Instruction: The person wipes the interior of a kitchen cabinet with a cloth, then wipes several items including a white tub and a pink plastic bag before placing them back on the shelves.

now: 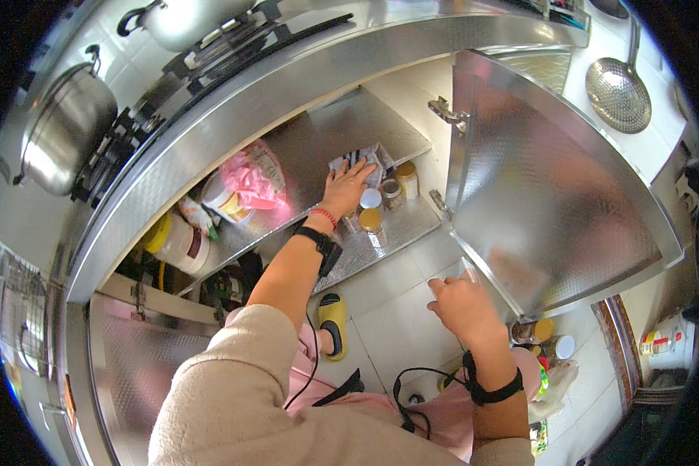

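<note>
My left hand point(345, 189) lies spread on a folded grey cloth with dark stripes point(378, 160), pressing it on the metal shelf point(320, 140) inside a cabinet. Below that hand, on the lower shelf, stand several jars: one with a white lid point(370, 198), one with a golden lid point(370, 219), and another golden-lidded jar point(406, 172) near the side wall. My right hand point(463, 300) is over the tiled floor by the open cabinet door, fingers curled round a clear, flat-looking item point(467, 269) that I cannot identify.
The metal door point(553, 198) stands open at right. A pink plastic bag point(250, 177), a white tub point(218, 198) and a yellow-lidded jar point(180, 242) fill the shelf's left part. More jars point(533, 331) stand on the floor by my right knee. Steel pots point(70, 131) rest on the stove above.
</note>
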### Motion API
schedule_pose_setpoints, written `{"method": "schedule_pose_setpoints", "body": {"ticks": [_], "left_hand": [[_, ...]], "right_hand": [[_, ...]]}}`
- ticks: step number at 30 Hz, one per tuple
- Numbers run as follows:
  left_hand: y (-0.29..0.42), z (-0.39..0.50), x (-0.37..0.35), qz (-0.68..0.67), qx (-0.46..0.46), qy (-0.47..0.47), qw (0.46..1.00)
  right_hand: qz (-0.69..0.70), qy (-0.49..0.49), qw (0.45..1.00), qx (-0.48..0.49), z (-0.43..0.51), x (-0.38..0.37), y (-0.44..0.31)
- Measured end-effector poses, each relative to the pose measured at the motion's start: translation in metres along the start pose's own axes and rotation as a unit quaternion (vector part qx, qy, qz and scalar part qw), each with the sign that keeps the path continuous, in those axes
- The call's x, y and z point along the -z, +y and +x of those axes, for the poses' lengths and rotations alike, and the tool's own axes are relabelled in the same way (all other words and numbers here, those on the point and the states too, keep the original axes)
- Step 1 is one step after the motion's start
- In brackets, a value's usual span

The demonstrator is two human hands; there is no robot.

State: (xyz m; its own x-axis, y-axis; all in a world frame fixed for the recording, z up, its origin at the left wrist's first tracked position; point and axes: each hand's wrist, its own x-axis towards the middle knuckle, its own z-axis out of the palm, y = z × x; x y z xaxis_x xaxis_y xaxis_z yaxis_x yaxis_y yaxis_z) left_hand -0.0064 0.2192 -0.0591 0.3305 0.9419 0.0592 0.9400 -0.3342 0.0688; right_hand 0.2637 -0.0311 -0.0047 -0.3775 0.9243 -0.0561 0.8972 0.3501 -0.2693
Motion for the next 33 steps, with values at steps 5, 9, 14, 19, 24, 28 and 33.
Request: {"method": "schedule_pose_setpoints", "body": {"ticks": [5,9,14,19,24,28,33], "left_hand": [[-0.032,-0.056,-0.008,0.043,0.046,0.065,0.996],[-0.060,-0.088,-0.018,0.057,0.047,0.131,0.989],[-0.078,-0.116,-0.024,0.059,0.032,0.182,0.981],[-0.086,-0.134,-0.024,0.038,0.019,0.207,0.977],[-0.085,-0.146,-0.020,0.003,-0.004,0.254,0.967],[-0.076,-0.137,-0.004,-0.109,0.056,0.228,0.966],[-0.057,-0.082,0.009,-0.046,0.059,0.281,0.957]], "right_hand": [[0.016,0.003,1.000,0.008,-0.005,0.004,0.000],[-0.008,-0.001,1.000,0.026,-0.010,0.006,-0.001],[-0.012,-0.018,1.000,0.013,-0.015,0.009,-0.002],[-0.022,-0.016,0.999,0.017,-0.018,0.009,-0.002],[-0.025,-0.014,0.999,0.016,-0.020,0.009,0.001],[-0.038,-0.006,0.999,0.006,-0.021,0.010,0.003],[-0.036,-0.001,0.999,0.033,-0.016,0.006,0.000]]}}
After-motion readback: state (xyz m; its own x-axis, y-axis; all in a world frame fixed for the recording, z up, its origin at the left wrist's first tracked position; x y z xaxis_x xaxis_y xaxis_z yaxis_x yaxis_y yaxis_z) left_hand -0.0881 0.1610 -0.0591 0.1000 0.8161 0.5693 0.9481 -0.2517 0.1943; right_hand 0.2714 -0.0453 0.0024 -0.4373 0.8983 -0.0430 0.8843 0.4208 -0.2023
